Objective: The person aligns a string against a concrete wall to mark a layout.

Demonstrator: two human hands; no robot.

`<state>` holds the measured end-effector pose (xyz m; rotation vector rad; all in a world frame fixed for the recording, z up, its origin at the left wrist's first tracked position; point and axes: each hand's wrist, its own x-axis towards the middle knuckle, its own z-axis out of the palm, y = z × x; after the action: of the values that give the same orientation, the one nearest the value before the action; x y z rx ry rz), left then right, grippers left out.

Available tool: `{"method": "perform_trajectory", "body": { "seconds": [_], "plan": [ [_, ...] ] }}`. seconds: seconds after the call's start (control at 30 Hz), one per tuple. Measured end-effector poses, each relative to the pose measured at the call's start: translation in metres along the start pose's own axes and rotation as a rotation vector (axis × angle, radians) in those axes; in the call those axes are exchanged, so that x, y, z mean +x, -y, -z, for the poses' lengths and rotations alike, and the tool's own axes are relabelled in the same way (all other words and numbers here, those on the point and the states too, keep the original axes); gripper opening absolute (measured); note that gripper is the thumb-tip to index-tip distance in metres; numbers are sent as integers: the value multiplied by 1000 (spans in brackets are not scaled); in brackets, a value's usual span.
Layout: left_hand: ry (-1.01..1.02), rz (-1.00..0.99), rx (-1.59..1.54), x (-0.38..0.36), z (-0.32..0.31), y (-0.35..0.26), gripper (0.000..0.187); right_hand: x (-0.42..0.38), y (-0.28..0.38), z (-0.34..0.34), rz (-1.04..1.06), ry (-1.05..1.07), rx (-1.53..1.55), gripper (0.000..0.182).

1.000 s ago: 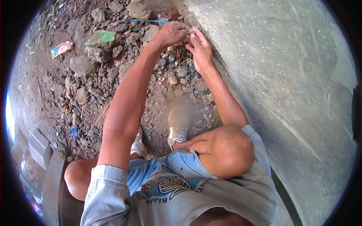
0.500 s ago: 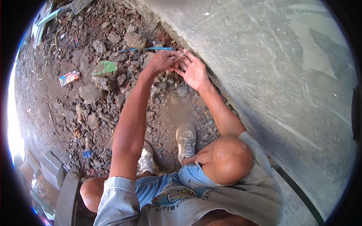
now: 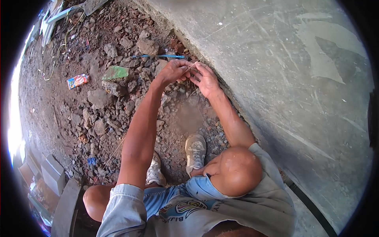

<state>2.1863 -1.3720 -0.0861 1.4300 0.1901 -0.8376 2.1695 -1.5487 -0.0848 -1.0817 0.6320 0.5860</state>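
Observation:
Up by the foot of the concrete wall, my left hand [image 3: 172, 72] is closed, pinching a thin pale string [image 3: 192, 66] between thumb and fingers. Close beside it, my right hand [image 3: 207, 83] has its palm turned partly up. Its thumb and index fingertips are pinched on the same string, while the other fingers are loosely bent. Some of the string is hidden among the fingers. A blue strip [image 3: 160, 56] lies on the rubble just behind my hands.
The concrete wall [image 3: 276, 79] rises along the right. Stones [image 3: 100, 98] litter the soil, with a green shard [image 3: 115, 72] and a colourful wrapper [image 3: 78, 81] among them. My shoes [image 3: 196, 152] stand below my hands. Grey blocks [image 3: 53, 173] are at lower left.
The view has shifted slightly, so the ground and hands appear a little lower. My right fingers have closed in more around the string; both hands stay together.

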Motion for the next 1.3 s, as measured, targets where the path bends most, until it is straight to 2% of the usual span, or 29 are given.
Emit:
{"method": "perform_trajectory", "body": {
  "seconds": [0.1, 0.2, 0.3, 0.43, 0.53, 0.6, 0.67, 0.7, 0.73, 0.83, 0.87, 0.93, 1.0, 1.1, 1.23, 1.3],
  "plan": [
    [-16, -46, -214, -6, 0, 8, 20, 4, 3, 1, -18, -122, -15, 27],
    [-88, -108, -350, -8, 0, 13, 12, 7, 1, -1, -13, -199, -58, 28],
    [-209, -232, -485, -19, -6, 4, 11, 7, -1, -4, -19, -276, -117, 28],
    [-175, -317, -714, -44, 2, -4, 10, 9, -24, 16, -71, -313, -193, 25],
    [-367, -310, -576, -52, 7, -3, 12, -7, -39, 21, -28, -283, -321, 22],
    [-390, -313, -244, -51, 1, -9, 18, -20, -45, 22, 40, -225, -453, 21],
    [-423, -318, 142, -48, -16, -16, 26, -39, -46, 29, 70, -267, -655, 21],
    [-406, -384, 238, -41, -24, -10, 36, -50, -43, 36, 81, -280, -751, 22],
    [-344, -279, 195, -35, -33, -12, 38, -59, -41, 45, 91, -294, -848, 22],
    [-394, -300, 310, -23, -50, -15, 39, -76, -53, 102, 99, -443, -914, 23],
    [-440, -298, 351, -18, -53, -16, 39, -90, -63, 124, 119, -518, -974, 25],
    [-486, -268, 400, -16, -56, -20, 37, -121, -100, 192, 388, -551, -1428, 25],
    [-489, -221, 417, -17, -55, -34, 35, -182, -102, 189, 201, -684, -1331, 21],
    [-511, -284, 317, -5, -60, -23, 31, -262, -124, 217, 127, -787, -1323, 21],
    [-572, -297, 217, 6, -60, -21, 27, -387, -162, 295, 46, -993, -1547, 22],
    [-580, -281, 234, 4, -60, -30, 26, -460, -173, 336, -116, -1105, -1655, 22]
  ]
}}
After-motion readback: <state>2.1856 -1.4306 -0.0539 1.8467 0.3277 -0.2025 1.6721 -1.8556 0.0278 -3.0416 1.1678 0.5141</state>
